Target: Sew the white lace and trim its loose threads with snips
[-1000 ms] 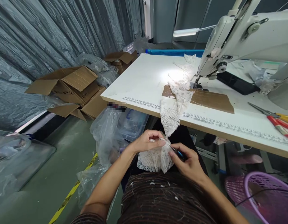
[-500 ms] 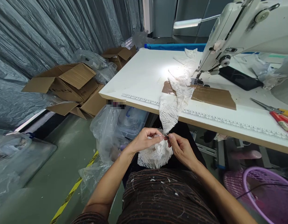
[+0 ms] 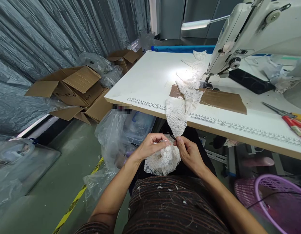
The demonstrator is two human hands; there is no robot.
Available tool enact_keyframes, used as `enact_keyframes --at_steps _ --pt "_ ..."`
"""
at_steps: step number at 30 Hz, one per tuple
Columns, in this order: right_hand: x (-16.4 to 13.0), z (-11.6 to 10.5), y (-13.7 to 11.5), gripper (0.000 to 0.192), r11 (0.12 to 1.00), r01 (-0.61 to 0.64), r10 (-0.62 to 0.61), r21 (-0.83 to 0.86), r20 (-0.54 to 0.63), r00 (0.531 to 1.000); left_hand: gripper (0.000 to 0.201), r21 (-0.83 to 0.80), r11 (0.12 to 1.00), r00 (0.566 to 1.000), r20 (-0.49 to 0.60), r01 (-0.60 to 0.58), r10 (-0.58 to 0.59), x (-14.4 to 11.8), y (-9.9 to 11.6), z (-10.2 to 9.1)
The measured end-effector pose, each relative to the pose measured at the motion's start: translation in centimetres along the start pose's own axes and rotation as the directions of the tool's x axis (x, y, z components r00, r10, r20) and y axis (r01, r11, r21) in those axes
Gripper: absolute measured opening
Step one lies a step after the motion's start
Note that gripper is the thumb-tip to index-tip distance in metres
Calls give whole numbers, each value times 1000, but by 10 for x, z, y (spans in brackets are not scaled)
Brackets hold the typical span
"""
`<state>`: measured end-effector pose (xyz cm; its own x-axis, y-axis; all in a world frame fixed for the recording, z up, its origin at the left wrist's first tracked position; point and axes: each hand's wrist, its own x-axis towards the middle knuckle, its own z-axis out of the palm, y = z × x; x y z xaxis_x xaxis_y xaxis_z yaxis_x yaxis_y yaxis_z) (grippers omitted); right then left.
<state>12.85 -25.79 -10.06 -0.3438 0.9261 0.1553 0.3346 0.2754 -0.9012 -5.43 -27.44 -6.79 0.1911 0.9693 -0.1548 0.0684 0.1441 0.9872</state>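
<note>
White lace fabric point(image 3: 176, 118) runs from beside the sewing machine point(image 3: 234, 42) over the table's front edge and down to my lap. A bunched part of the lace point(image 3: 162, 164) lies there below my hands. With thumb and fingers closed, my left hand point(image 3: 152, 145) pinches the lace. Just right of it, my right hand point(image 3: 189, 152) grips a small dark metal tool point(image 3: 173, 137) between thumb and forefinger. Its thin tip points up and left, close to the lace. Most of the tool is hidden by my fingers, so its kind cannot be made out.
Red-and-yellow-handled scissors point(image 3: 284, 113) and a black phone-like slab point(image 3: 251, 81) lie on the white table point(image 3: 145, 78). Brown tape point(image 3: 223, 100) covers part of the tabletop. Cardboard boxes point(image 3: 77, 86) and plastic bags stand left; a purple basket point(image 3: 257, 195) stands low right.
The small dark tool has tilted a little more upright and drawn slightly away from my left fingers. The hanging lace has shifted slightly. My left hand stays on the lace.
</note>
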Motion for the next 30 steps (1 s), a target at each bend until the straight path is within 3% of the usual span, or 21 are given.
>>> enact_keyframes --at_steps 6,11,15,21,25,27,30 --pt "-7 0 0 37 1000 7 -7 2 76 997 25 -57 997 999 6 46 -46 0 -3 0" --pt "-5 5 0 34 997 23 -21 -70 26 999 24 -97 995 1000 -1 25 -25 1 -3 3" --pt "-7 7 2 26 989 -39 34 145 37 999 27 -163 985 998 -7 54 -56 0 -3 10" --pt "-11 -8 6 32 835 -285 229 471 174 958 38 -277 959 998 23 60 -56 11 -18 14" --pt "-12 -35 17 29 725 -350 361 593 105 926 53 -299 954 1000 -29 -1 -8 20 -41 0" --pt "-12 -45 22 26 683 -349 402 641 69 913 51 -274 962 1000 -18 -6 1 20 -51 -9" --pt "-12 -50 24 24 629 -349 437 695 55 898 42 -103 995 998 63 4 2 13 -58 -21"
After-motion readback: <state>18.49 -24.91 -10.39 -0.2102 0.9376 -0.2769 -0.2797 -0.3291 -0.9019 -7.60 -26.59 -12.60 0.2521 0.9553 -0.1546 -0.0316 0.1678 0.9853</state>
